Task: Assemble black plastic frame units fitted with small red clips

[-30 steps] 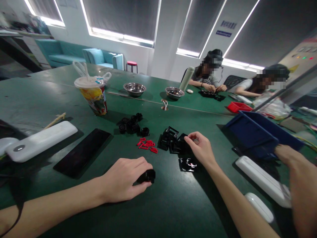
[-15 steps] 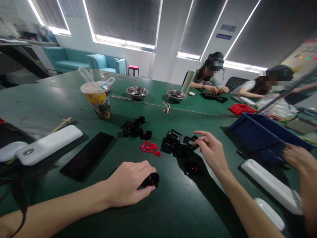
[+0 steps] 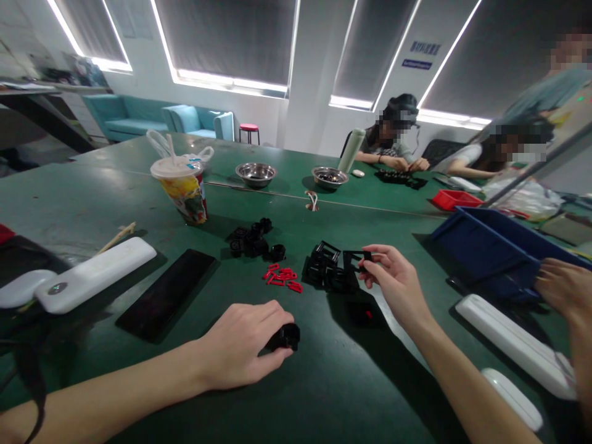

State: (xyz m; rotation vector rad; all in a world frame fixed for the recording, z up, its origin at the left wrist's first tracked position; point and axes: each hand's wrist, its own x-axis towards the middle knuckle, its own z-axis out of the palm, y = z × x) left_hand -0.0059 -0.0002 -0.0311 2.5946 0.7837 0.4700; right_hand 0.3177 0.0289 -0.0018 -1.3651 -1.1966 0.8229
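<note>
- And up it comes: I watch the right hand (image 3: 393, 274) raise one thin black frame (image 3: 358, 252); half a second ago its fingers were just at a frame's edge beside the pile.
- That one is pinched between thumb and fingertips now, right next to the heap of black frames (image 3: 326, 274); they overlap, so I can't give a count.
- Over to the left hand (image 3: 252, 348): one black ring part (image 3: 290, 337), clamped by thumb and fingers, grip unchanged. The hands are well apart.
- Counting on: one dark square plate (image 3: 363, 313) with a red mark, near the right hand; roughly ten red clips (image 3: 287, 273), too tangled to be sure; one round black part (image 3: 278, 254) by a cluster of black parts (image 3: 254, 243) I can't separate.
- Across my feed: two steel bowls (image 3: 256, 179), one cup (image 3: 182, 191), one phone (image 3: 167, 295), two long white devices (image 3: 99, 271), one blue bin (image 3: 485, 259) with a co-worker's hand (image 3: 562, 287) at its end, as before.
- Two seated people (image 3: 370, 145) opposite, and here's a change: a standing person (image 3: 546, 95) now shows behind them, where only an arm reached in earlier.
</note>
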